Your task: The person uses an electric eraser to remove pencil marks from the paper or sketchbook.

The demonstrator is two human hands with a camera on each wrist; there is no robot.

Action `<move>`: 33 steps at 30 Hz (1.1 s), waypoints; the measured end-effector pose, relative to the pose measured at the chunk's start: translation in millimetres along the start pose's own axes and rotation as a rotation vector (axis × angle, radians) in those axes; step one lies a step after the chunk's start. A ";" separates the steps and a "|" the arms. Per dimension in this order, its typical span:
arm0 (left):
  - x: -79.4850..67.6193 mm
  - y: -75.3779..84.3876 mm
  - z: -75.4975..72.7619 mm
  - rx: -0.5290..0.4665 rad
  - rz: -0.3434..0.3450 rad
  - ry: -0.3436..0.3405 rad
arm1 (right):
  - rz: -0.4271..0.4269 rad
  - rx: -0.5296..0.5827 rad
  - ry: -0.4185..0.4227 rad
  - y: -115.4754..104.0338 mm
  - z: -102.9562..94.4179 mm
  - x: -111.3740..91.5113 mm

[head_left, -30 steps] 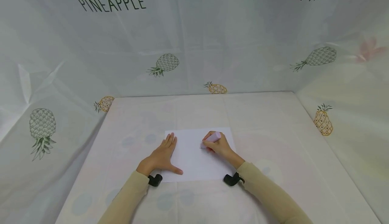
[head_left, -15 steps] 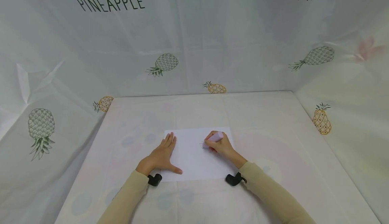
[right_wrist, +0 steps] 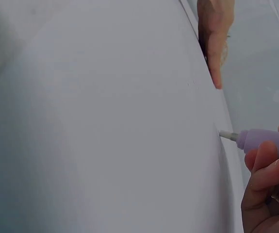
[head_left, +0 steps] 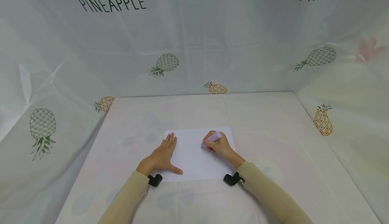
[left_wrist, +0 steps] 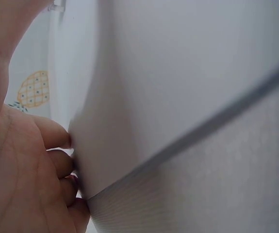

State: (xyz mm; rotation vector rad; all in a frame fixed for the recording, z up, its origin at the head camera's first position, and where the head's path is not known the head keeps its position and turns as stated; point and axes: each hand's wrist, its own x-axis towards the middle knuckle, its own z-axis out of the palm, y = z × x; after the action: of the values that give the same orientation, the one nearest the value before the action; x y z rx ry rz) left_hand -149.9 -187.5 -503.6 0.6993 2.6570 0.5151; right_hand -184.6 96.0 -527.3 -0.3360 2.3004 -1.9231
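The paper (head_left: 194,156) looks nearly blank to me, my left hand (head_left: 161,156) flat on it, my right hand (head_left: 220,146) gripping the lilac marker (head_left: 212,137) tip-down, so I judge most writing remains.

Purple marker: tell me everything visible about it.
The purple marker is a stubby, pale lilac barrel, plastic by its look, with a thin light tip. The right hand grips it with curled fingers, tilted, tip down and leftward, touching the white sheet of paper. A faint short stroke seems to lie by the tip. The left hand rests flat on the sheet, apart from the marker.
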 end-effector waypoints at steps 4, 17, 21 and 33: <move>-1.3 -0.9 0.4 -0.005 -0.003 0.003 | -0.003 0.006 0.008 -0.1 -2.8 -0.3; -0.5 -2.5 3.7 -0.013 0.006 0.002 | -0.002 -0.009 -0.021 -0.8 6.4 1.2; -0.7 -3.0 4.1 -0.007 0.002 -0.001 | -0.012 -0.014 -0.024 -1.4 3.9 2.0; 1.1 -3.3 3.4 -0.005 0.002 0.003 | -0.020 -0.014 -0.043 -2.6 -1.3 3.9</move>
State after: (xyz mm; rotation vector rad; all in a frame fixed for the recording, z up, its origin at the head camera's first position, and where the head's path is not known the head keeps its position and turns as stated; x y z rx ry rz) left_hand -150.7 -188.7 -508.3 0.6996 2.6571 0.5238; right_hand -188.4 95.9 -524.3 -0.3996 2.2932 -1.8910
